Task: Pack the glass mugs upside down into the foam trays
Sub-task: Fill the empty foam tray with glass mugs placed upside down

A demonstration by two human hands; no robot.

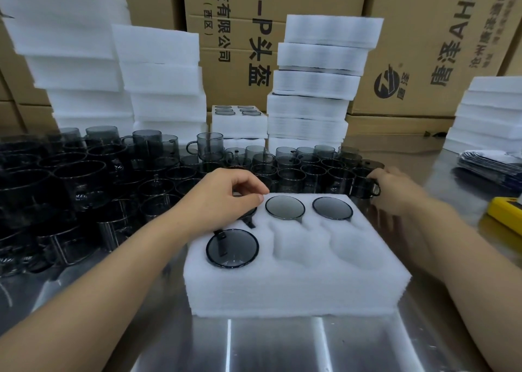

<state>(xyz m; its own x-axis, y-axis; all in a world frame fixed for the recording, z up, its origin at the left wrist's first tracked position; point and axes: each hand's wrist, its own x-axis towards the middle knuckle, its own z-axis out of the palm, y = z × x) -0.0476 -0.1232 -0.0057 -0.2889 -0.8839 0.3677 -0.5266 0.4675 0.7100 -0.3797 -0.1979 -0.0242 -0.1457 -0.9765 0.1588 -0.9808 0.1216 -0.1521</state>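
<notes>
Tabletop (282, 343), one tray (296, 292), four inverted mugs (285, 207); left hand (226, 193) pinching one, right hand (395, 190) gripping loose mug (363, 186).

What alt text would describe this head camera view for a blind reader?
Two hands pack smoky glass mugs upside down into a white foam tray: three pockets filled, two empty. The left hand covers a mug in the back-left pocket; the right hand grips a loose mug behind the tray.

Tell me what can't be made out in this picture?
- Head view: the back-left mug in the foam tray is mostly hidden by the left hand; whether its fingers grip it is unclear.
- Head view: the yellow object is cut off by the right edge.
- Head view: the right hand covers part of the held mug.
</notes>
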